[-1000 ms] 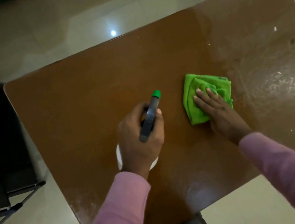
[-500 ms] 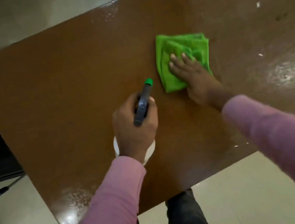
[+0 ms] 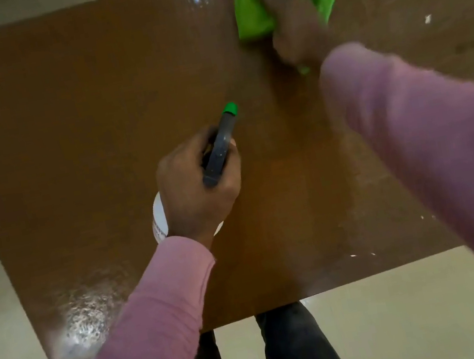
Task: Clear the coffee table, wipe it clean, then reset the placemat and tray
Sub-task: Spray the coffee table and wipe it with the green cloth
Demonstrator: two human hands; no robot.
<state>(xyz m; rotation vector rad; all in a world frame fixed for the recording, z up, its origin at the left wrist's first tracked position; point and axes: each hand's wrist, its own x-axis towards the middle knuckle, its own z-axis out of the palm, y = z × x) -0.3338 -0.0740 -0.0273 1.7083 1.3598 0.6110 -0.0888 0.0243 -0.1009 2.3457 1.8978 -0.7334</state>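
The right hand [image 3: 295,23] presses flat on the green cloth [image 3: 257,14] near the far edge of the brown coffee table [image 3: 78,128]; the left hand [image 3: 195,186] grips a spray bottle [image 3: 219,150] upright at mid-table, well apart from the cloth

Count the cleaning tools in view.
2. The green cloth lies at the far edge of the table under the right hand; the spray bottle is mid-table, gripped by the left hand. None seem hidden.

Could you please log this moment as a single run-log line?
phase: wipe | right hand: flat on green cloth, near far edge | left hand: grips spray bottle | coffee table: white specks at right side
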